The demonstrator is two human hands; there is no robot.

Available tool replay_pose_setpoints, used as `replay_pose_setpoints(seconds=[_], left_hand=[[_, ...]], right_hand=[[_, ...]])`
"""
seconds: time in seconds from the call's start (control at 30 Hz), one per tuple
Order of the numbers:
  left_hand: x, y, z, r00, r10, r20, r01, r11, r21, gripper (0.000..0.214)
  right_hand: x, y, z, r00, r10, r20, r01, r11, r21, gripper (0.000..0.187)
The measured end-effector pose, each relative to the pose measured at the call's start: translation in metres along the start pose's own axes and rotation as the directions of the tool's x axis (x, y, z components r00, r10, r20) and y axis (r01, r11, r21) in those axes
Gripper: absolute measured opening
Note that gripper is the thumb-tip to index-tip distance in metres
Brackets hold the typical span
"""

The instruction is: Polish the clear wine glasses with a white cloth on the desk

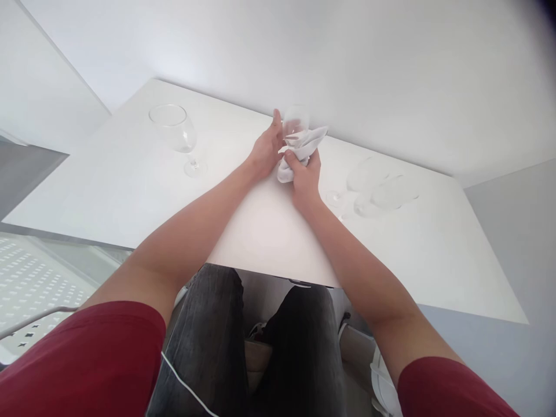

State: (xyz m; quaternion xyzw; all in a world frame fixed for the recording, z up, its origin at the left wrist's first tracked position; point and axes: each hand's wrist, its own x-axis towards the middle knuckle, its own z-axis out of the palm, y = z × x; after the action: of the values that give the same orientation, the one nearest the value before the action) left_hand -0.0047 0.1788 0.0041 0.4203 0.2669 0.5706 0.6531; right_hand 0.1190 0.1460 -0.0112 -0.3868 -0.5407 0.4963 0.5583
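Observation:
Near the table's far edge, my left hand [266,152] is at the left side of a clear wine glass [297,116]. Its thumb points up and its fingers curl behind the glass, partly showing through it. A crumpled white cloth [299,152] is gripped in my right hand [307,176], with the thumb on top. This cloth presses against the lower part of the glass and hides the stem and foot.
A large wine glass [174,128] stands on the white table [269,237] at left. At right, more clear glasses [382,188] stand close together, faint against the white. A white wall rises behind the table. My legs are below its front edge, beside a white cable [185,382].

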Motion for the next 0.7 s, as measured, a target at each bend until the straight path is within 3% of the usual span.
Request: replay_pose_setpoints(seconds=[0.1,0.27,0.4,0.57,0.7], left_hand=[[0.0,0.0,-0.002,0.999,0.026,-0.022,-0.026,1.0,0.014,0.053],[-0.001,0.001,-0.001,0.999,0.039,0.003,-0.039,0.997,-0.073,0.054],[0.0,0.0,0.0,0.998,-0.004,-0.056,-0.004,0.991,-0.135,0.044],[-0.001,0.001,-0.002,0.997,0.071,-0.019,-0.072,0.992,-0.099,0.034],[-0.003,0.009,-0.001,0.995,0.096,-0.039,-0.102,0.975,-0.196,0.035]], right_hand=[[-0.003,-0.001,0.002,0.995,-0.092,-0.045,0.091,0.995,-0.041,0.056],[-0.001,0.001,0.002,0.994,-0.113,0.004,0.113,0.992,-0.062,0.06],[0.0,0.002,0.002,0.992,-0.122,-0.032,0.118,0.988,-0.104,0.06],[0.0,0.004,0.004,0.995,-0.094,-0.033,0.093,0.995,-0.032,0.054],[0.007,0.011,-0.001,0.985,-0.073,-0.154,0.086,0.993,0.08,0.046]])
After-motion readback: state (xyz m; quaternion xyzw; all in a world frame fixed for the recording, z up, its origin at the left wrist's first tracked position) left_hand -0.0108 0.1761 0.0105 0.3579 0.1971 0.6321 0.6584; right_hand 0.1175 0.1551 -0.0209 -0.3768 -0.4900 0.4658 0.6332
